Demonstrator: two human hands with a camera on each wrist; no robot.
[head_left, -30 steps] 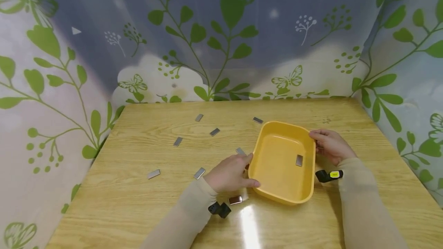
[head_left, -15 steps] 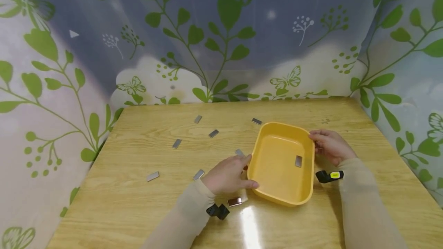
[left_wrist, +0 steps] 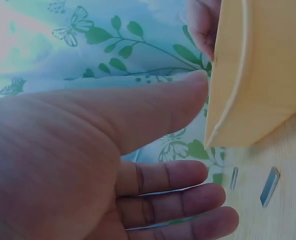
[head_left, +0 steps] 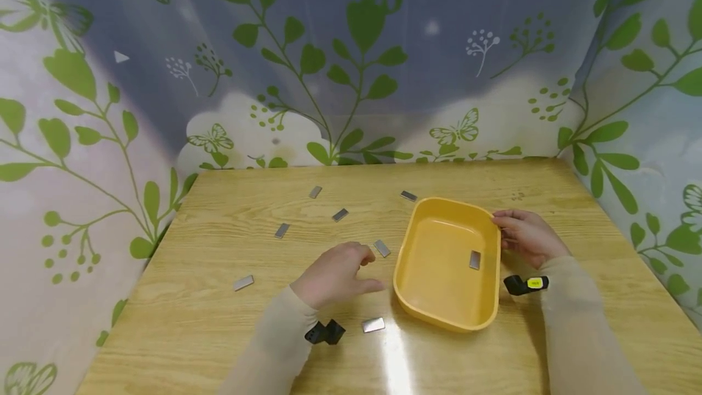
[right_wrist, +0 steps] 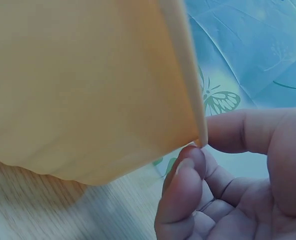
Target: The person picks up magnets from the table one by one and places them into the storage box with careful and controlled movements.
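A yellow plastic bin is on the right side of the table, with one small flat grey metal bar inside it. My right hand pinches the bin's right rim between thumb and fingers; the right wrist view shows this grip up close on the bin wall. My left hand is just left of the bin, apart from it and holding nothing. Its thumb and fingers are spread in the left wrist view. Nearest to it lie a metal bar beyond the fingertips and another bar in front of the thumb.
More metal bars lie scattered: one at the left, several toward the back, such as a bar and a bar behind the bin. Patterned cloth walls in the wooden table at the back and sides.
My left hand has let go of the bin's left rim and moved a little left, where it hides one bar seen earlier. The right hand keeps its grip on the bin.
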